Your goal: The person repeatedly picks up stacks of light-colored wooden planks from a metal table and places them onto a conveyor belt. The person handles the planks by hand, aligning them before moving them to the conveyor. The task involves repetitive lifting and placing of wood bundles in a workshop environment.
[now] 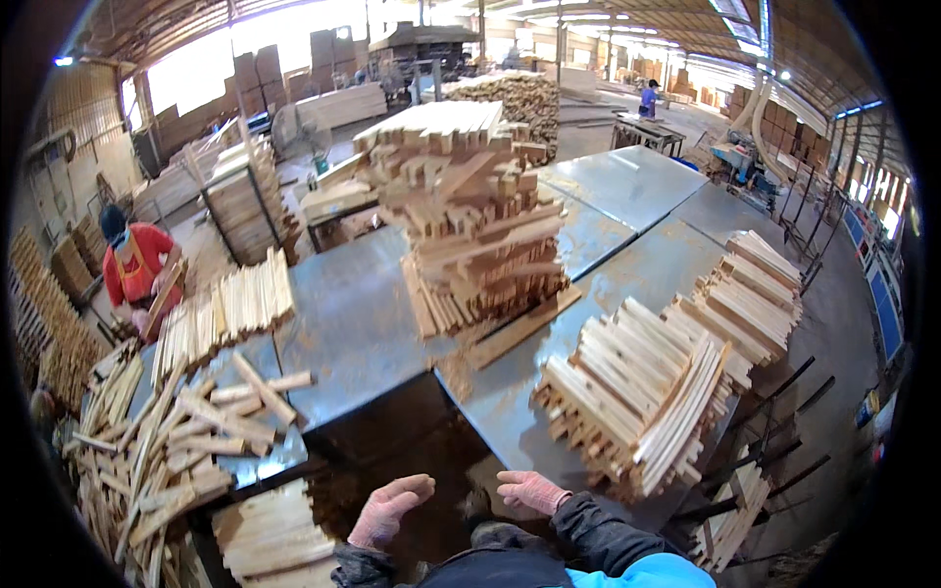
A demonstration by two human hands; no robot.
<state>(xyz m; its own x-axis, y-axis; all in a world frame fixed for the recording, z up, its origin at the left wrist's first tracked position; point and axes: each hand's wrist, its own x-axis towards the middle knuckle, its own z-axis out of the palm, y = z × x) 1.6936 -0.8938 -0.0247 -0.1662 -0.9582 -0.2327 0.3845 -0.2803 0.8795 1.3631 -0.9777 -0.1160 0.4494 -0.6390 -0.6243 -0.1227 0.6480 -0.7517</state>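
Both my hands wear pinkish knit gloves and hover in front of my body, above the dark gap in the metal table. My left hand point(390, 508) is empty, its fingers stretched toward the right. Opposite it, my right hand point(532, 491) points its extended fingers left and holds nothing. Nearest to the right hand is a stack of wooden strips point(627, 392) on the table's right part. Close to my left forearm lies a low pile of pale boards point(272, 539). Neither hand touches any wood.
A tall wood stack point(480, 225) stands on the metal table point(343, 323), with a loose board point(524, 328) before it. Jumbled offcuts point(167, 451) lie at left. A co-worker in red point(139, 260) handles wood there. Metal bars point(774, 451) jut out at right.
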